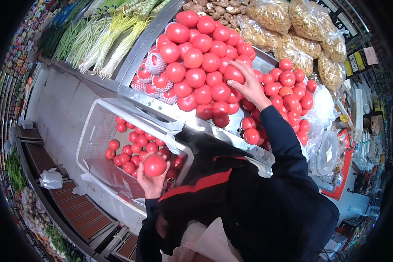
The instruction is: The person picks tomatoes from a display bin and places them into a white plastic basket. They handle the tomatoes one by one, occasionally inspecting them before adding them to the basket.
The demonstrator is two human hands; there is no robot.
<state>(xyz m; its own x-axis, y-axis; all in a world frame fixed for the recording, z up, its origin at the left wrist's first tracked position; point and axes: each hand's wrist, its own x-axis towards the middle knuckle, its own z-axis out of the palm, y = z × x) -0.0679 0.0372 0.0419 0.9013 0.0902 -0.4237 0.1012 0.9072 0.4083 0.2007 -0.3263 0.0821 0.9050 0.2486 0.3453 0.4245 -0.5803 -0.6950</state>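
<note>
My left hand (153, 183) holds a red tomato (155, 165) above a white plastic crate (96, 137) lined with clear plastic, where more tomatoes (141, 140) lie. My right hand (250, 83) rests with thumb and fingers around a large tomato (234, 74) on the right side of a heaped pile of tomatoes (195, 77) on the metal display counter. At the pile's left edge, several tomatoes wear white foam nets (156, 62). A second group of smaller tomatoes (290, 102) lies to the right of my right forearm.
Past the pile are mushrooms (221, 11) and tied plastic bags of dried food (294, 39). Leafy greens and green beans (91, 39) lie at the upper left. A round clear plastic container (326, 153) is at the right. The counter's metal edge (196, 124) runs between crate and pile.
</note>
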